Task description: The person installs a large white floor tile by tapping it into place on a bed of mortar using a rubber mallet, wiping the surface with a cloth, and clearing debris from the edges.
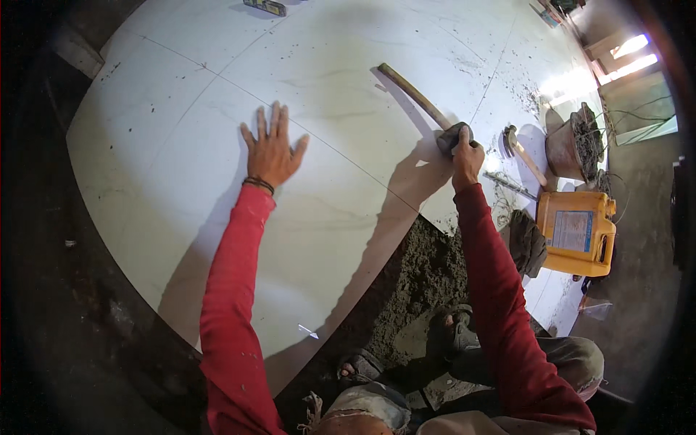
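My left hand [272, 156] lies on a large white marbled tile [312, 225], with its fingers spread and nothing in them. A dark bracelet circles that wrist. To the right, my right hand [467, 158] is closed around the dark head of a mallet [413, 94]. The mallet's wooden handle points away toward the far left, over the tiled floor. My fingers partly cover the mallet head. Rough grey mortar [424, 283] shows beside the tile's right edge, below my right forearm.
A yellow jerrycan [569, 261], a claw hammer [529, 161] and a mortar-caked bucket [564, 154] stand or lie at the right. A dark crumpled cloth [527, 243] rests by the jerrycan. At the far edge lies a spirit level [265, 7]. My sandalled feet are near the mortar.
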